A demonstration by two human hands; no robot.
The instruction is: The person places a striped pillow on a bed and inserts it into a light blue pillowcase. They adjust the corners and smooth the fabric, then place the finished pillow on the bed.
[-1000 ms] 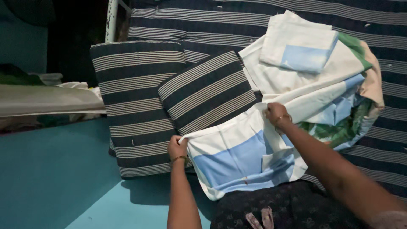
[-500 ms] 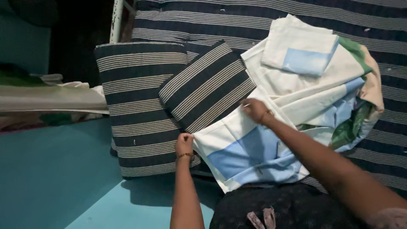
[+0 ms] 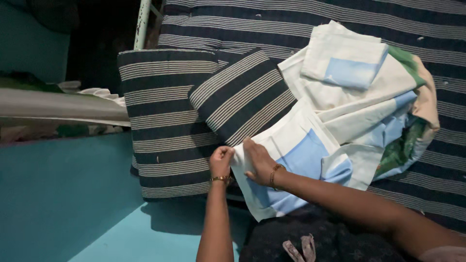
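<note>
As right hand (image 3: 259, 162) slid leftward | both hands now pinch pillowcase (image 3: 296, 160) edge

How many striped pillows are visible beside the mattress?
2. A larger striped pillow lies at the left, by the mattress; a smaller striped pillow leans on it, partly inside the pillowcase. More may hide under the sheets.

Pillowcase (image 3: 301, 155) cream-white with light blue squares, two pillows (image 3: 170, 121) in dark navy with thin beige stripes, mattress (image 3: 340, 14) with the same dark and beige stripes, bundled sheet (image 3: 388, 111) cream, light blue and green, floor (image 3: 63, 204) plain turquoise, bracelets (image 3: 221, 179) gold
</note>
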